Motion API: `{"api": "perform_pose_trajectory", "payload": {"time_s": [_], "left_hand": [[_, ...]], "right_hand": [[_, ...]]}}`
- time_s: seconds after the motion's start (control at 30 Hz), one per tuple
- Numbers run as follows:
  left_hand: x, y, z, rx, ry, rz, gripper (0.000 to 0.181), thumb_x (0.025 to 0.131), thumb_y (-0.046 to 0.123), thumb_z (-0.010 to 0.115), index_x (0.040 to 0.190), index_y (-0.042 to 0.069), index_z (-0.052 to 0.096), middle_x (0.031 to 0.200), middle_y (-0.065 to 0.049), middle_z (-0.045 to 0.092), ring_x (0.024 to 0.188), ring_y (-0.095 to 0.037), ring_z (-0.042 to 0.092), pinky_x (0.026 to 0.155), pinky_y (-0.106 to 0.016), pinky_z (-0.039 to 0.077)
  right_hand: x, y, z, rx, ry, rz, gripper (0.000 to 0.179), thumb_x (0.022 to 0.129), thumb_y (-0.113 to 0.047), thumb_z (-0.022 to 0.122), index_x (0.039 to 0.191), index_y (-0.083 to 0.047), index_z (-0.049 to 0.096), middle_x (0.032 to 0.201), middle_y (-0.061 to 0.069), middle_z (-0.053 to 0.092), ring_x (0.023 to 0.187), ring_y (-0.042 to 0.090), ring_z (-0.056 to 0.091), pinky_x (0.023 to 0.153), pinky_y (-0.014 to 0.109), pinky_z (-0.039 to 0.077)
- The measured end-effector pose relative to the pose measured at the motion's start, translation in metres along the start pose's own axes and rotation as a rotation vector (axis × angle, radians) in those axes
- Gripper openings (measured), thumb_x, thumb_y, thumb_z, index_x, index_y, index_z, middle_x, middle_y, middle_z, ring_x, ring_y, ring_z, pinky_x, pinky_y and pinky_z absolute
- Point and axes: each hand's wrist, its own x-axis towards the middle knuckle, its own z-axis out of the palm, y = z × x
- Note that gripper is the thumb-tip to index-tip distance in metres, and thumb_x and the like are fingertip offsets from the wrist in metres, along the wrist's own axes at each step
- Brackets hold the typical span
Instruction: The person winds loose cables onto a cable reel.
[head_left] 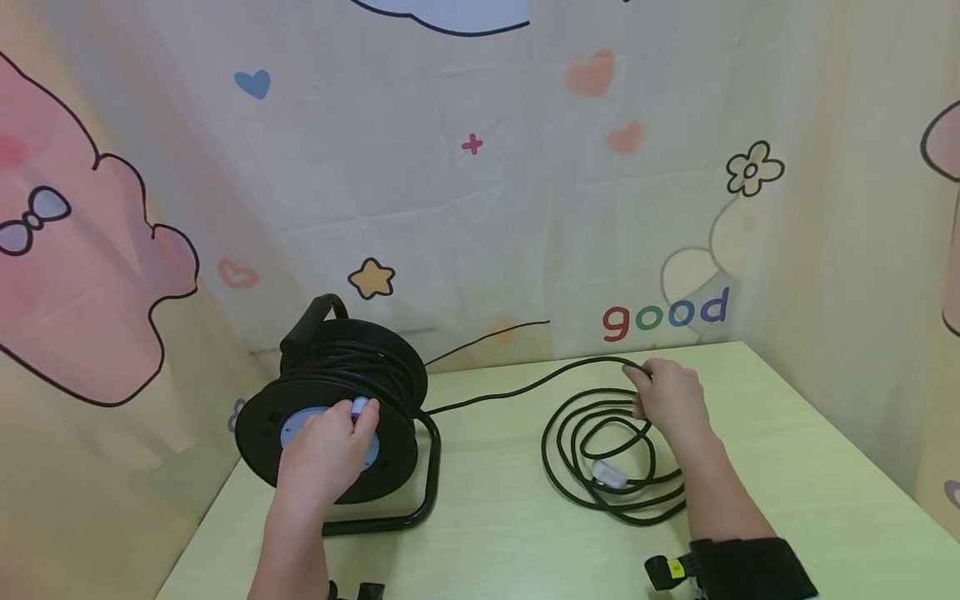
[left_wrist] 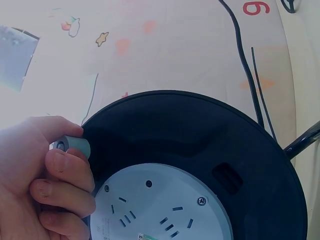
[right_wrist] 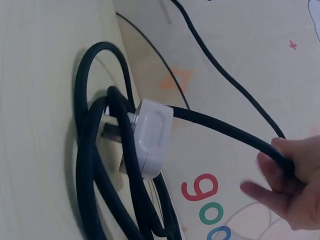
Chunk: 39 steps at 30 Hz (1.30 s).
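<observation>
A black cable reel (head_left: 255, 437) with a blue socket face (left_wrist: 165, 200) stands on the left of the table, black cable wound round its drum. My left hand (head_left: 318, 454) curls its fingers round the small blue knob (left_wrist: 82, 147) near the disc's rim. From the drum a black cable (head_left: 517, 395) runs right to my right hand (head_left: 671, 404), which pinches it between thumb and fingers. Below that hand lies a loose coil of the same cable (head_left: 546, 446). A white plug (right_wrist: 155, 137) rests inside the coil, its metal pins showing in the right wrist view.
The reel's black tubular stand (head_left: 375, 526) rests on the pale green table (head_left: 495, 508). Behind hangs a printed curtain (head_left: 450, 200) with hearts, stars and letters. A thin dark line (head_left: 487, 336) shows against it. A black wrist strap (head_left: 750, 567) sits on the right forearm.
</observation>
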Motion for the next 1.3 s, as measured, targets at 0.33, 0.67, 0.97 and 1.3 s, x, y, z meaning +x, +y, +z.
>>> {"api": "perform_pose_trajectory", "payload": {"time_s": [0.33,0.67,0.97,1.3], "left_hand": [[0.0,-0.001,0.0,-0.006,-0.005,-0.003,0.056,0.099,0.057,0.03,0.082,0.009,0.054,0.064,-0.003,0.051,0.057,-0.018,0.05,0.048,-0.034,0.04],[0.003,-0.003,0.003,-0.003,-0.001,0.0,0.056,0.099,0.057,0.03,0.083,0.009,0.054,0.064,-0.004,0.051,0.057,-0.018,0.05,0.048,-0.033,0.041],[0.003,-0.001,0.001,0.002,-0.009,0.002,0.056,0.1,0.056,0.03,0.087,0.008,0.055,0.066,-0.003,0.052,0.06,-0.019,0.051,0.049,-0.034,0.041],[0.001,0.002,0.003,0.03,-0.04,0.006,0.059,0.1,0.055,0.025,0.096,0.007,0.057,0.075,-0.004,0.056,0.067,-0.023,0.053,0.056,-0.039,0.042]], "right_hand": [[0.001,0.005,-0.009,0.38,-0.075,0.077,0.051,0.091,-0.051,0.059,0.117,-0.007,0.063,0.108,0.01,0.056,0.076,0.017,0.051,0.062,0.03,0.046],[0.001,0.001,-0.01,0.039,0.113,-0.033,0.047,0.089,-0.057,0.058,0.112,-0.017,0.069,0.068,0.003,0.055,0.063,0.021,0.047,0.05,0.035,0.032],[0.003,0.003,-0.008,0.029,0.121,-0.042,0.044,0.09,-0.057,0.058,0.111,-0.02,0.069,0.065,0.003,0.051,0.061,0.022,0.046,0.051,0.035,0.03],[0.001,-0.001,-0.009,0.022,0.049,-0.039,0.047,0.089,-0.059,0.056,0.114,-0.021,0.068,0.078,0.004,0.062,0.07,0.022,0.052,0.056,0.036,0.038]]}}
